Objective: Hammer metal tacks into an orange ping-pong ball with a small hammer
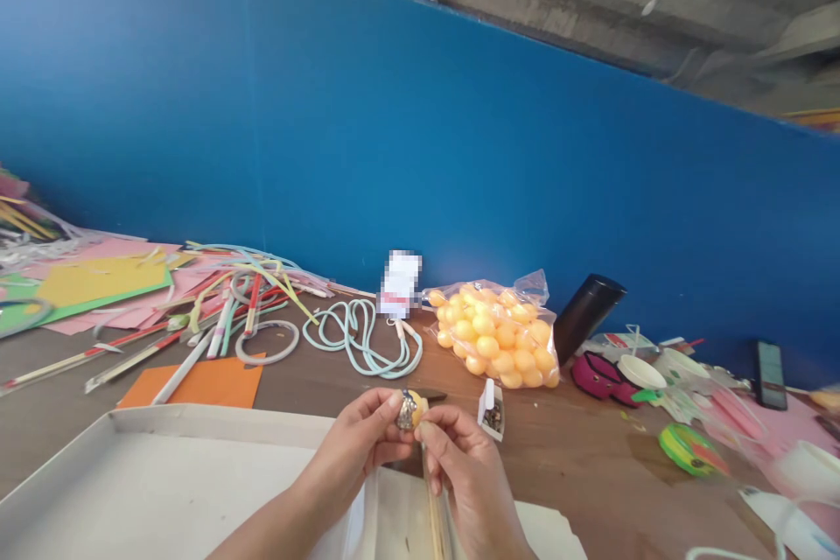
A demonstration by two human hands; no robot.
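Near the bottom centre my left hand (371, 433) pinches a small rounded piece (409, 409), yellow with a silvery, dark-patterned side. My right hand (459, 455) meets it from the right, fingertips closed at the piece's edge and around the top of a thin pale stick (433, 512) that runs down below the hands. Just right of the hands a small open white box (491, 411) holds small dark metallic bits. Behind it lies a clear plastic bag of orange-yellow balls (495, 334). A dark pointed tool, partly hidden, lies behind my fingertips.
A white tray (164, 490) fills the lower left. Coloured papers (98, 284), sticks and a coiled light-blue cord (360, 341) lie beyond. At the right are a black cylinder (589, 315), magenta pouch (600, 378), green tape (689, 448), cups and a phone (770, 374). A blue partition (394, 149) stands behind.
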